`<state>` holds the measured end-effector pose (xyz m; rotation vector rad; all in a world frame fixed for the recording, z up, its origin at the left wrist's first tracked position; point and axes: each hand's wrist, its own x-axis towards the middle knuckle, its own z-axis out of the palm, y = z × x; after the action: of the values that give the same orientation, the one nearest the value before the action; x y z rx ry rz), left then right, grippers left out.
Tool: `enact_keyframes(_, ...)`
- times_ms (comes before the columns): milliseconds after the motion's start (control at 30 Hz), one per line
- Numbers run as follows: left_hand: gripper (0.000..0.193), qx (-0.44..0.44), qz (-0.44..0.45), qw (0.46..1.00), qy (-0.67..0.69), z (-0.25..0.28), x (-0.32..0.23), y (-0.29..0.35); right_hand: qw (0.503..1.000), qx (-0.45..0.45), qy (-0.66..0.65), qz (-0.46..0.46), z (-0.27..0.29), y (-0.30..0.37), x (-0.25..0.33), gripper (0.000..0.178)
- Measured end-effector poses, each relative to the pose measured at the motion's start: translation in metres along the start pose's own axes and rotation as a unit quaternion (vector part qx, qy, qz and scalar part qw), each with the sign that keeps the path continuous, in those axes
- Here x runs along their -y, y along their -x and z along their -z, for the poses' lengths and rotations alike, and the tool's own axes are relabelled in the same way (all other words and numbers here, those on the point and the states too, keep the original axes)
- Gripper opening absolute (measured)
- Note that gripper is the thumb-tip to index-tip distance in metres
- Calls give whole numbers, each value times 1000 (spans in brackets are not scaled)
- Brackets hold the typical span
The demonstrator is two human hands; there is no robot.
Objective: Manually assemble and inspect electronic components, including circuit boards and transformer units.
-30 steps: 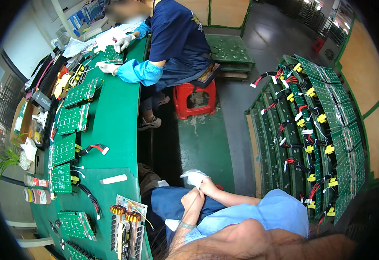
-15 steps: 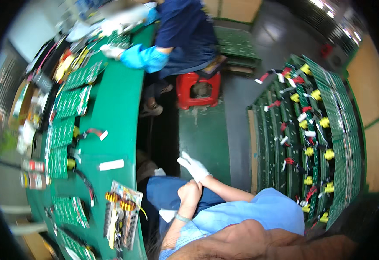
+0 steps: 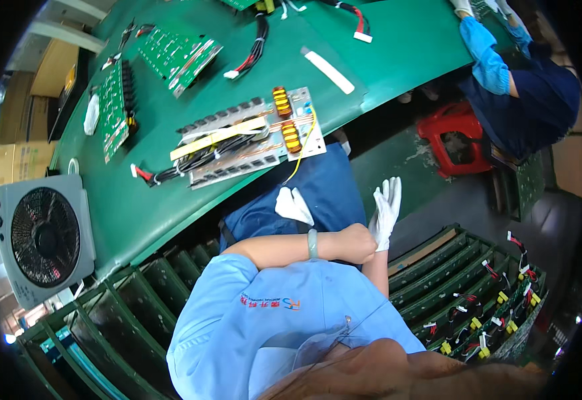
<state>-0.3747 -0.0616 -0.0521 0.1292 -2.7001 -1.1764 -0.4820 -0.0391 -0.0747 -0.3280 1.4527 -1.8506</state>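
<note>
My right hand (image 3: 386, 212) wears a white glove, its fingers stretched out and pointing up. My bare left hand (image 3: 357, 244), with a pale bangle (image 3: 313, 245) on its wrist, is closed at the cuff of that glove on my right wrist. A second white glove (image 3: 294, 205) lies loose on the blue cloth (image 3: 341, 177) over my lap. On the green bench beyond it rests a circuit board assembly (image 3: 237, 143) with metal heat sinks, copper-wound coils and a bundle of black cables. A thin yellow wire from it hangs past the bench edge.
More green circuit boards (image 3: 177, 60) and a white strip (image 3: 329, 70) lie on the bench (image 3: 121, 220). A grey box fan (image 3: 45, 240) stands at left. Slotted green racks (image 3: 431, 267) flank me, the right one holding wired boards. A co-worker in blue sleeves (image 3: 487, 57) sits by a red stool (image 3: 454, 140).
My view has swung left, so the bench and the board assembly now lie ahead and the fan shows. My left hand stays at my gloved right wrist.
</note>
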Motion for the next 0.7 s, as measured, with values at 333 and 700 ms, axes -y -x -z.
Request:
enact_keyframes(333,28,-10,31,995,92,49,-3,18,961,-12,240,137,-26,-3,31,50)
enact_keyframes(700,23,-304,501,808,61,74,113,205,781,323,409,344,-86,24,53,25)
